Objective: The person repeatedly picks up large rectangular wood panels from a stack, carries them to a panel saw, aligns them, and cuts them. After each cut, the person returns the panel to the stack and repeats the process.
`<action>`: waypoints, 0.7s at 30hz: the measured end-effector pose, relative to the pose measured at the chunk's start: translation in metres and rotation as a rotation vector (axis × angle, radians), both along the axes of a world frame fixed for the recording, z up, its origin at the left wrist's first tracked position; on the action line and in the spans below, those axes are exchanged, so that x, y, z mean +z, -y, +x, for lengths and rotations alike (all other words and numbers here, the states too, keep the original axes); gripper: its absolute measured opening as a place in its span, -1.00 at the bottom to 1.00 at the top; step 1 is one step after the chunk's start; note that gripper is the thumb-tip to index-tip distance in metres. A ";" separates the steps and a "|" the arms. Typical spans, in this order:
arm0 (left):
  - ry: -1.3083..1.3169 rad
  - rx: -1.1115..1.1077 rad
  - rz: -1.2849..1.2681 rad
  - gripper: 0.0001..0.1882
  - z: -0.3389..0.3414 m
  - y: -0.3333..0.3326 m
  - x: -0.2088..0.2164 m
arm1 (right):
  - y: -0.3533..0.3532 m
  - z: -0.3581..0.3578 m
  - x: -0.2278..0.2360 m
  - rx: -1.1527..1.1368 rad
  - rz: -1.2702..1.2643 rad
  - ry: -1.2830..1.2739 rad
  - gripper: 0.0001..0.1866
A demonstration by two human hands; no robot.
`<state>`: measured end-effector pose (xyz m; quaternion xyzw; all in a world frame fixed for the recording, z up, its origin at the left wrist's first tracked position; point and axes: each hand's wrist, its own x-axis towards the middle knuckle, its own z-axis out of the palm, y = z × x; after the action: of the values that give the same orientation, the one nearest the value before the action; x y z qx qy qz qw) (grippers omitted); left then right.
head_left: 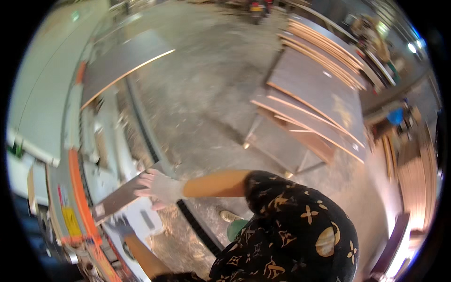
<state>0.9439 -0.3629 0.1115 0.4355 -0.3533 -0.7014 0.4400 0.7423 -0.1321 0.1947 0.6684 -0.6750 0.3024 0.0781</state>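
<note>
A narrow brown board strip [115,199] with a pale edge lies across the light machine bed, its left end against an orange-edged machine part [81,192]. My right hand [162,186], in a pale glove, grips the strip's right end, fingers over the top and thumb at the near side. Close to the strip's near edge, by its left end, is my left hand [123,230] in a greyish glove. Its fingers are blurred and partly hidden, so whether it touches the strip is unclear.
A larger dark panel [124,61] rests farther along the machine. A dark slotted rail [141,122] runs beside the bed. To the right, brown panels [310,89] lie stacked on a metal-legged trolley [272,150]. More boards [413,183] stand at the far right.
</note>
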 end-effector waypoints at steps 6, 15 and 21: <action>0.118 -0.106 -0.212 -0.46 -0.005 -0.137 -0.022 | -0.441 -0.091 0.000 -1.427 0.324 0.140 -0.51; -0.001 -0.732 -0.331 -0.56 -0.151 -0.361 -0.023 | -0.974 -0.039 -0.079 -2.547 -0.657 0.558 -0.27; -0.187 -1.260 0.021 -0.67 -0.278 -0.585 -0.023 | -1.008 -0.043 -0.110 -1.798 -1.302 1.489 -0.63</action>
<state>0.6661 0.2217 0.0890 0.0855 -0.4948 -0.8642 -0.0323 0.6990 0.8755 0.0844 -0.4874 -0.4929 0.7012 0.1670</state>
